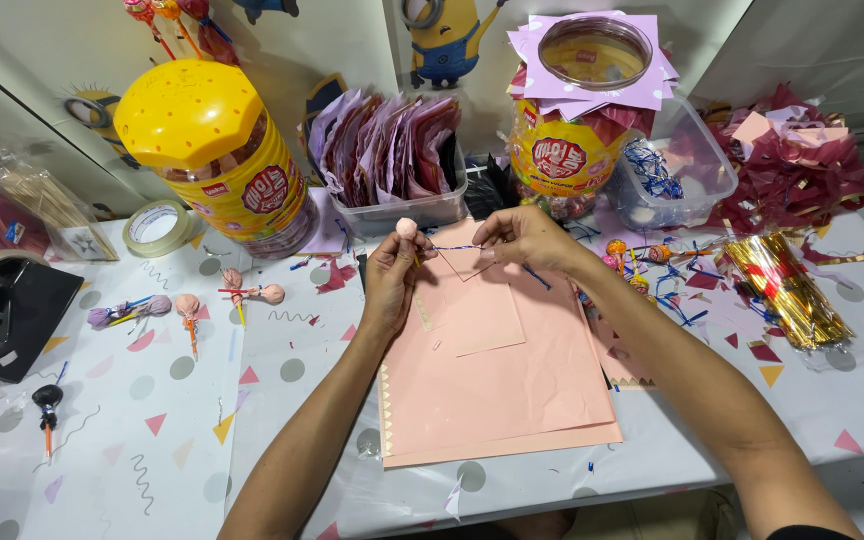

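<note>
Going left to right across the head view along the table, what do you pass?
Black tape dispenser → roll of clear tape → yellow-lidded candy jar → left hand holding a pink wrapped lollipop → right hand pulling a blue twist tie → clear plastic tub → gold foil bundle.

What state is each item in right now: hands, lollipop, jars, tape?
Left hand: gripping a pink-wrapped lollipop, upright.
Right hand: pinching a blue twist tie, pulled taut to the lollipop.
Left candy jar: yellow lid on, tilted.
Right candy jar: covered by pink paper squares and a clear lid.
Tape roll: lying flat.
</note>
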